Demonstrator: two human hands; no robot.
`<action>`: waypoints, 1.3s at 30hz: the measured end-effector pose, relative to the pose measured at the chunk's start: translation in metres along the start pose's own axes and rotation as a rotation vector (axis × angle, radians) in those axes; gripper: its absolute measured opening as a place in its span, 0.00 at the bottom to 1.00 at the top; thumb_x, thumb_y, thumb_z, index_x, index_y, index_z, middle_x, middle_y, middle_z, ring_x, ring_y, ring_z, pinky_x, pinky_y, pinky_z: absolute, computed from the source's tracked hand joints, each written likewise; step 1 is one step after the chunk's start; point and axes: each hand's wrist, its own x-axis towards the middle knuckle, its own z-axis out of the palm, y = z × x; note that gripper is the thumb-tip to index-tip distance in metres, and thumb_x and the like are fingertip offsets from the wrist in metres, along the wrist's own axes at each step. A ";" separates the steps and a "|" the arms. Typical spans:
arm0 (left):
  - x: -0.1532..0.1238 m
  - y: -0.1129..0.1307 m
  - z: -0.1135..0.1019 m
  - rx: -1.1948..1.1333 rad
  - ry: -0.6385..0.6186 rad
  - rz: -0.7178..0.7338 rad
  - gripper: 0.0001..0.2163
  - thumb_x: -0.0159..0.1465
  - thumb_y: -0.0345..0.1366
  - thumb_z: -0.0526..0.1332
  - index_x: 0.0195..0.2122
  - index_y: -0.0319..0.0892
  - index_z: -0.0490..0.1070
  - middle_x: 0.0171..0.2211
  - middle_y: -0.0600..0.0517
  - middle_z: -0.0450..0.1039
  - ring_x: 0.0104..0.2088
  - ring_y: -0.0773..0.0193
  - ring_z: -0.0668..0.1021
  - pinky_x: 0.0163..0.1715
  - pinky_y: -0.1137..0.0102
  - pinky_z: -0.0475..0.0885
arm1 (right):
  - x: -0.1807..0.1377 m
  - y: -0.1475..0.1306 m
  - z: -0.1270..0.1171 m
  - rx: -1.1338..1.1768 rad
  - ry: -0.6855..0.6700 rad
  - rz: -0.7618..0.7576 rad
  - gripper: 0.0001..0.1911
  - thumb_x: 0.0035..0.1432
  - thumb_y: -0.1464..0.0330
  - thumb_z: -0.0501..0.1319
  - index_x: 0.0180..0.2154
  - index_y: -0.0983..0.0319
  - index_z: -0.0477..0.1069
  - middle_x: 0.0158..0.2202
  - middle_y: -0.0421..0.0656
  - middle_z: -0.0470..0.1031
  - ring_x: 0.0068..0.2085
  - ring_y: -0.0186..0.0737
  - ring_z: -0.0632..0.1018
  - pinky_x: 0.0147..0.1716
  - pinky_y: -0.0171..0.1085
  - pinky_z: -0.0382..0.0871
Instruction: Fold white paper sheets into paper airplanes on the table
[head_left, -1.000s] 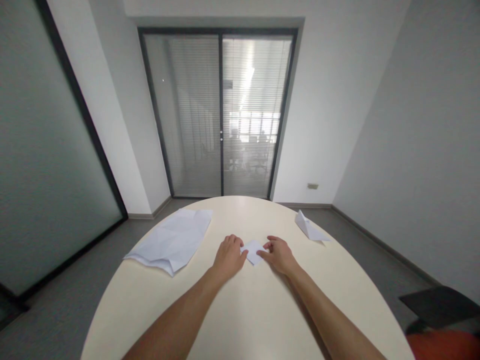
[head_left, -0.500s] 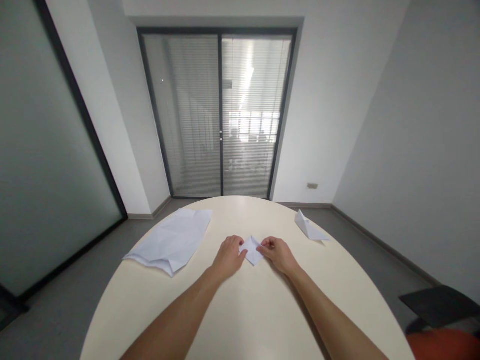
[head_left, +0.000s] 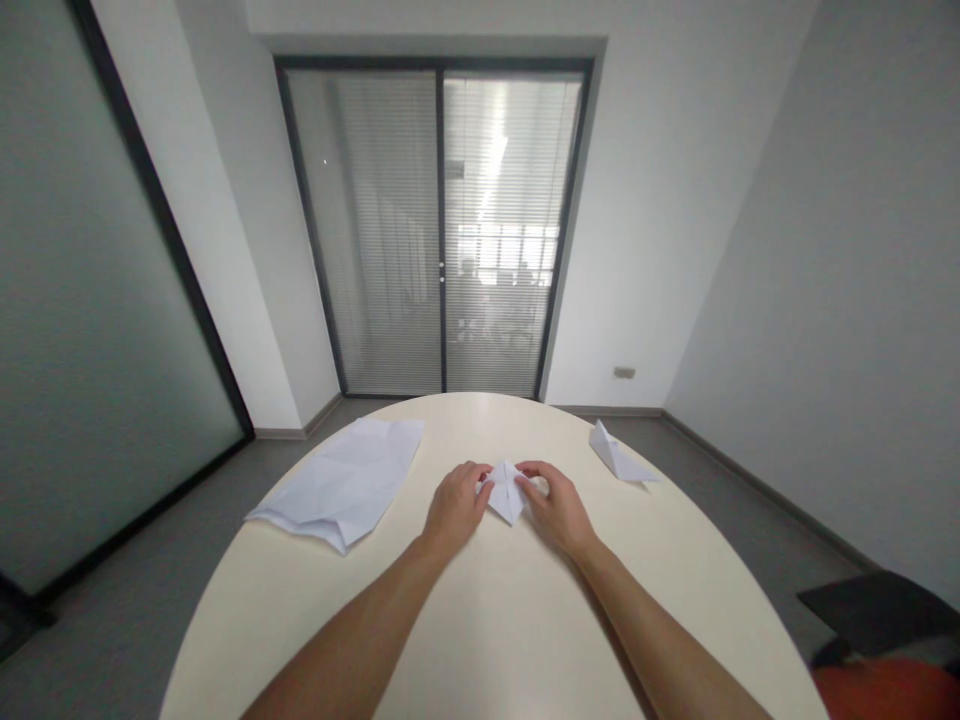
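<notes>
on the worktop (head_left: 480, 620), left hand (head_left: 456, 505) and right hand (head_left: 559, 508) pinch a small folded paper (head_left: 508, 498), creases in, apparently unfinished; a standing paper piece (head_left: 616, 458) waits right.

White walls (head_left: 697, 190), grey floor (head_left: 142, 560)

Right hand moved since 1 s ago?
Yes, slightly: the right hand has shifted away from the wearer, toward the far table edge.
</notes>
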 end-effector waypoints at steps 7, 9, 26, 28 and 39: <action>0.000 0.003 -0.004 -0.045 0.071 0.038 0.08 0.72 0.36 0.53 0.44 0.45 0.71 0.40 0.50 0.74 0.43 0.60 0.75 0.47 0.66 0.70 | -0.001 -0.006 -0.002 -0.028 0.018 -0.085 0.13 0.64 0.58 0.57 0.42 0.59 0.74 0.41 0.47 0.79 0.45 0.46 0.77 0.50 0.46 0.69; 0.000 0.004 -0.004 -0.043 0.074 0.032 0.08 0.72 0.36 0.52 0.43 0.45 0.71 0.39 0.51 0.74 0.43 0.61 0.75 0.46 0.66 0.70 | -0.002 -0.006 -0.002 -0.028 0.007 -0.095 0.13 0.64 0.59 0.57 0.43 0.59 0.74 0.42 0.47 0.79 0.45 0.46 0.77 0.50 0.45 0.69; -0.002 0.006 -0.005 0.002 0.012 0.063 0.09 0.72 0.35 0.53 0.41 0.45 0.73 0.39 0.51 0.75 0.43 0.61 0.75 0.45 0.67 0.69 | -0.005 -0.016 -0.004 -0.073 -0.106 -0.190 0.14 0.68 0.62 0.52 0.47 0.57 0.74 0.46 0.46 0.78 0.48 0.45 0.76 0.51 0.44 0.68; -0.002 0.005 -0.005 -0.002 0.016 0.062 0.09 0.72 0.35 0.53 0.41 0.44 0.73 0.39 0.51 0.75 0.42 0.61 0.75 0.44 0.68 0.69 | -0.004 -0.015 -0.003 -0.067 -0.102 -0.174 0.13 0.68 0.61 0.52 0.45 0.57 0.73 0.44 0.46 0.78 0.46 0.44 0.76 0.49 0.43 0.68; -0.002 -0.005 0.002 -0.032 0.063 -0.095 0.08 0.72 0.36 0.52 0.43 0.45 0.70 0.38 0.52 0.76 0.39 0.62 0.77 0.39 0.71 0.67 | -0.005 -0.009 -0.003 0.037 -0.045 -0.023 0.13 0.69 0.59 0.51 0.45 0.57 0.69 0.43 0.44 0.78 0.45 0.43 0.77 0.46 0.40 0.68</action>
